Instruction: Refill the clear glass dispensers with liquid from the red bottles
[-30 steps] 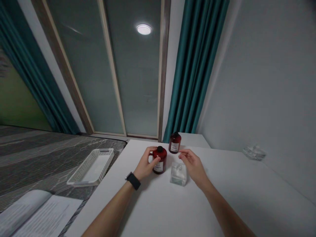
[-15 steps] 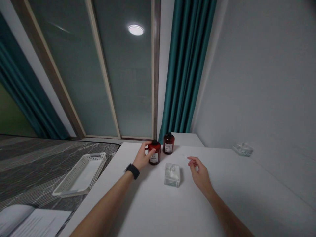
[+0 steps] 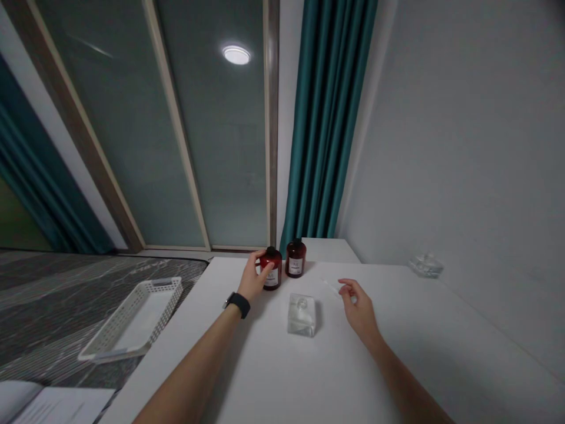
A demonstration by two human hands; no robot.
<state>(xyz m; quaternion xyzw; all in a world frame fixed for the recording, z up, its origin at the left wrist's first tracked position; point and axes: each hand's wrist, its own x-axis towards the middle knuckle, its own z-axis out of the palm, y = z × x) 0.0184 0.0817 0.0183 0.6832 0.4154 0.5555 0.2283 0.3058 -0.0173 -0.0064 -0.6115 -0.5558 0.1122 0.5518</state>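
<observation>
My left hand (image 3: 253,277) is wrapped round a dark red bottle (image 3: 272,277) with a black cap and a white label, which stands upright on the white table (image 3: 265,365). Just behind it to the right is a second bottle (image 3: 295,259) of the same kind, untouched. My right hand (image 3: 358,306) is closed in a pinch on a thin, clear dropper (image 3: 330,286) whose tip points up and left. Between the two hands sits a squarish clear glass bottle (image 3: 301,318) with a round mouth on top.
Another clear glass vessel (image 3: 426,266) stands by the wall at the table's far right. Left of the table are a white plastic basket (image 3: 165,318) and an open book (image 3: 62,406). A green curtain (image 3: 326,118) hangs behind.
The view has shifted slightly to the right. The left hand keeps hold of the bottle, now a little closer to the second one. More of the dropper shows in the right hand.
</observation>
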